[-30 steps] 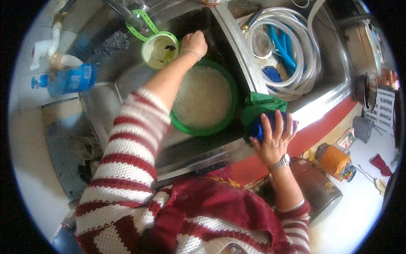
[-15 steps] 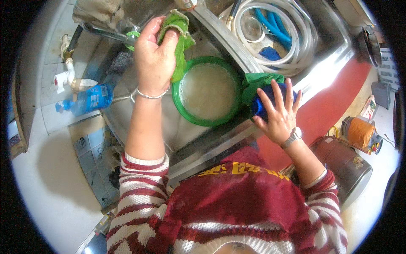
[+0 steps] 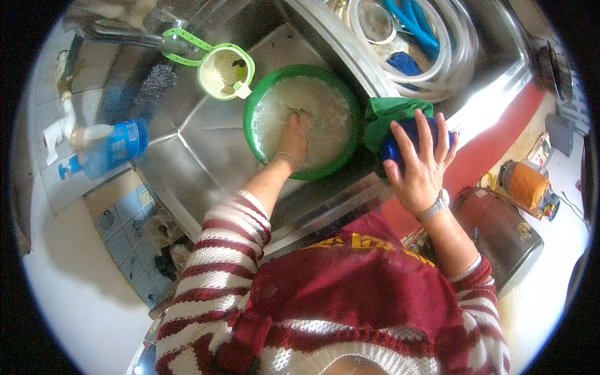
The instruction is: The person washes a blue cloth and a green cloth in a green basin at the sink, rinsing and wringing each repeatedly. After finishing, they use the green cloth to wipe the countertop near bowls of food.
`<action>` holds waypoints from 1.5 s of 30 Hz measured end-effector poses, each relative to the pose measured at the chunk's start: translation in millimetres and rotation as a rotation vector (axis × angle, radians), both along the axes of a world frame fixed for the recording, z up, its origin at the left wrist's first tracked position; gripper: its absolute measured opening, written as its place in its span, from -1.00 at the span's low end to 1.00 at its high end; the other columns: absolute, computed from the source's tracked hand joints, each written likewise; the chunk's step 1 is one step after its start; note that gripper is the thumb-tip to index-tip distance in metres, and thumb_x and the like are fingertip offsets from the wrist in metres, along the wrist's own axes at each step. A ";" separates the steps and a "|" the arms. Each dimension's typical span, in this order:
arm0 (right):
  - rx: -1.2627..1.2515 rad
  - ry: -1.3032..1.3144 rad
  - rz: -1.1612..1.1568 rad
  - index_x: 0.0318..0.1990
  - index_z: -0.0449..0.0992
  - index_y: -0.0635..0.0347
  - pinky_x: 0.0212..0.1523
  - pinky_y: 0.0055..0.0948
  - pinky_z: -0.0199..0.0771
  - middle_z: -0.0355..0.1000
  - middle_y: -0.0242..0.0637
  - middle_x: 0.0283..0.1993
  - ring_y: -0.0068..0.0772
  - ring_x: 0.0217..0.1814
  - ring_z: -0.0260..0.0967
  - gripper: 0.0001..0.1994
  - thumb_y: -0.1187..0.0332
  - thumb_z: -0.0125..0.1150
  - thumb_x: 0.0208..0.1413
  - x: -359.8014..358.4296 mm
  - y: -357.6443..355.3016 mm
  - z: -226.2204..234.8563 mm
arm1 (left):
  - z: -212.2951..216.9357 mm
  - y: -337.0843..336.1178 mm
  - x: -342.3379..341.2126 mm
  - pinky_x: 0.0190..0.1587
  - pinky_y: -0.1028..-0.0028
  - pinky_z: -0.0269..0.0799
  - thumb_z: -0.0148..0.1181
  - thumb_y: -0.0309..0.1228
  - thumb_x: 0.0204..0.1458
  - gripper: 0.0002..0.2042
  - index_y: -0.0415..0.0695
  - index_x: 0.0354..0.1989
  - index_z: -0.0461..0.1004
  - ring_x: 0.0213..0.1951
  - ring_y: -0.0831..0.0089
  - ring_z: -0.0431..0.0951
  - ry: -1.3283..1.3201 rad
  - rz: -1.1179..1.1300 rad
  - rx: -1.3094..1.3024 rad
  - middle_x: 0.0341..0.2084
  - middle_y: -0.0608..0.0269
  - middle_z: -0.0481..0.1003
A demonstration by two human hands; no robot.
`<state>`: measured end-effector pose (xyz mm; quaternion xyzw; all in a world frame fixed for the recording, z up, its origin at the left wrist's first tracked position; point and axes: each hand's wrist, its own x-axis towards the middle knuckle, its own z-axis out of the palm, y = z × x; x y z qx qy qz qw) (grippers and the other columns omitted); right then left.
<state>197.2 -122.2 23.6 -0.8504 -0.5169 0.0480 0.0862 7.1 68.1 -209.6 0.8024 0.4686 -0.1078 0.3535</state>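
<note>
In the sink, a green basin holds cloudy, foamy water. My left hand reaches down into it, its fingertips under the surface. A bit of green cloth shows at those fingers; the rest is hidden by the water. At the sink's right edge, my right hand lies with fingers spread over a shiny, rounded blue thing of a kind I cannot make out. Dark green cloth bunches against the blue thing.
A green-rimmed strainer hangs from the faucet. At the left lies a blue pump bottle. Coiled clear hose and blue tubing fill the neighbouring basin. A dark cylindrical container stands at the right.
My left hand has come down from above the sink into the basin, taking the green cloth into the water. The strainer has come into sight. My right hand stays on the blue thing.
</note>
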 end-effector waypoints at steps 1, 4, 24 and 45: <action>-0.003 -0.004 -0.002 0.14 0.42 -0.22 0.34 0.32 -0.44 0.09 -0.19 0.37 0.07 0.47 -0.21 -0.41 0.12 0.31 -0.18 -0.4 0.6 -0.9 | -7.1 -1.7 -3.7 -0.04 0.09 0.38 -0.03 -0.44 0.13 -0.73 -0.27 -0.02 0.27 -0.06 -0.02 0.48 0.068 -0.255 0.001 -0.20 -0.16 0.46; -0.011 -0.027 -0.006 0.13 0.42 -0.23 0.34 0.31 -0.44 0.11 -0.20 0.36 0.05 0.47 -0.20 -0.41 0.11 0.32 -0.18 -0.8 0.8 -2.6 | 2.2 1.7 -3.9 -0.07 0.13 0.40 -0.01 -0.43 0.12 -0.80 -0.28 -0.16 0.37 -0.09 0.05 0.51 0.193 -0.412 0.156 -0.31 -0.09 0.50; 0.156 0.038 0.038 0.13 0.41 -0.19 0.34 0.32 -0.34 0.15 -0.26 0.33 -0.03 0.46 -0.14 -0.40 0.09 0.37 -0.18 10.0 -14.9 -6.2 | 278.3 13.5 -5.9 -0.17 0.61 0.29 0.10 -0.43 0.17 -0.86 -0.26 -0.25 0.48 -0.29 0.65 0.39 -1.015 0.574 -0.215 -0.39 0.40 0.45; 0.163 0.002 -0.003 0.13 0.42 -0.23 0.35 0.27 -0.35 0.16 -0.29 0.32 -0.08 0.46 -0.14 -0.42 0.11 0.35 -0.17 1.3 -11.7 -2.9 | 225.8 -2.0 -36.8 -0.01 0.30 0.39 0.18 -0.50 0.06 -0.59 -0.26 0.10 0.29 -0.03 0.32 0.44 -0.872 0.852 -0.393 -0.03 0.12 0.41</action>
